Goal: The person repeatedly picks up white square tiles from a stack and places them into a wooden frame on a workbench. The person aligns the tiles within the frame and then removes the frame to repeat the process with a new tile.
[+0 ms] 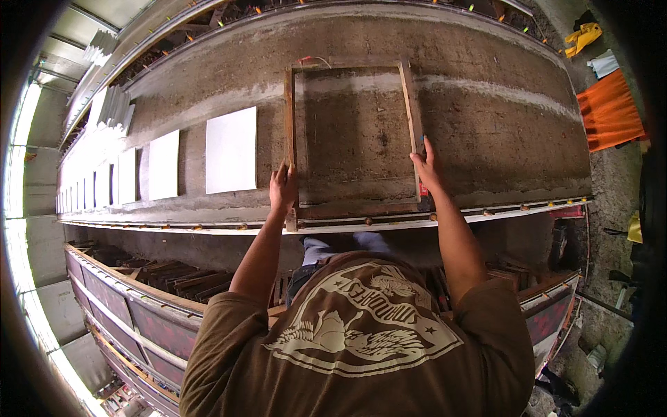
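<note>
A rectangular wooden frame [290, 104] lies on or just over the long brown-stained table [500, 153], which shows through its middle. Whether a mesh is stretched across it I cannot tell for sure. My left hand [282, 187] is closed around the near part of its left rail. On the right rail, my right hand [429, 169] grips with the fingers on the outer side. A small red and black item [424, 194] sits by the frame's near right corner, partly behind my right wrist. Left of the frame lies a white rectangular sheet [231, 149].
More white sheets [164, 165] run in a row toward the table's far left end. A rail with small stops [368, 222] follows the near edge. Behind me stands another long table [163, 316]. Orange cloth [611, 111] and a yellow cloth-like item [582, 39] lie at the right.
</note>
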{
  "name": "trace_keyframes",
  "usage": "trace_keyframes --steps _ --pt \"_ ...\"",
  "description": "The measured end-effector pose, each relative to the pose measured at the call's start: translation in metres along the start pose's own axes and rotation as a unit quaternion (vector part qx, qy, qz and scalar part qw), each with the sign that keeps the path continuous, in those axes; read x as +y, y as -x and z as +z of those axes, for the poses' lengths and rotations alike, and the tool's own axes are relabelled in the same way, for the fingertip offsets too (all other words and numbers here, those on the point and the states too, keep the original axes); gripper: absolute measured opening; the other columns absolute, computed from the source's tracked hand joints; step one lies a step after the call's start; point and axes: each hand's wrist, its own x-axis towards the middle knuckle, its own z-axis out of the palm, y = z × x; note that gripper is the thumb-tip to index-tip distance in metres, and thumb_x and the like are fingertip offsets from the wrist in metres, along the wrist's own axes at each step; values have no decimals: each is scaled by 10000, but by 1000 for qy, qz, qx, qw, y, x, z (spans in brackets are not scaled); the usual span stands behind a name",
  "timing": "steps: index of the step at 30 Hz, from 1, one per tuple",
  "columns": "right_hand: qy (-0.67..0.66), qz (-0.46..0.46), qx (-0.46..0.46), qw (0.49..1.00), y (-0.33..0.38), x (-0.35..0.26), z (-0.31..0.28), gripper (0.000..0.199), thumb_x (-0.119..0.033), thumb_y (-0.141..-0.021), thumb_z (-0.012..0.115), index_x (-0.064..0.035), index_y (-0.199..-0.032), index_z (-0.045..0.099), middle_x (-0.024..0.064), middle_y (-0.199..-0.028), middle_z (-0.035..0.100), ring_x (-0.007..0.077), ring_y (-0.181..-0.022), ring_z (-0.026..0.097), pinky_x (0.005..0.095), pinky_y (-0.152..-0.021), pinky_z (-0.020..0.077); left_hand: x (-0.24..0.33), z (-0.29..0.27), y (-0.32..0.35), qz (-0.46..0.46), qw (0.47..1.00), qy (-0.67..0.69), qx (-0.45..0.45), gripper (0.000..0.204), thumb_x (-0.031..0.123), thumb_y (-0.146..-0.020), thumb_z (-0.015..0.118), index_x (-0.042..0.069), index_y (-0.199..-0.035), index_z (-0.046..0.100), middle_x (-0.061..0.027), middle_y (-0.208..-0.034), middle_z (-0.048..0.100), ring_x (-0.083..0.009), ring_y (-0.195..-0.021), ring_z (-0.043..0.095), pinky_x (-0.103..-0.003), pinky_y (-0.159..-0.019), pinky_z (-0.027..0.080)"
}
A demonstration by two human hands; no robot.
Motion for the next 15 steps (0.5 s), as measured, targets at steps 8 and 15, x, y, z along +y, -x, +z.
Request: trace_keyframes --steps 8,15 --pt "-106 -45 28 993 -15 51 22 729 -270 -972 673 -124 -1591 315 159 -1553 420 285 -1378 458 394 -1112 387 -3 5 1 30 999 -19 12 503 404 -1036 511 87 -1426 531 -256 -1107 604 -438 -1030 601 -487 -883 485" --pt "-99 -34 24 994 -16 45 20 745 -269 -973 686 -106 -1591 303 129 -1513 449 241 -1340 476 367 -1107 392 -2 7 3 26 996 -84 -4 538 397 -1038 492 44 -1445 494 -261 -1258 564 -467 -1139 581 -505 -937 492"
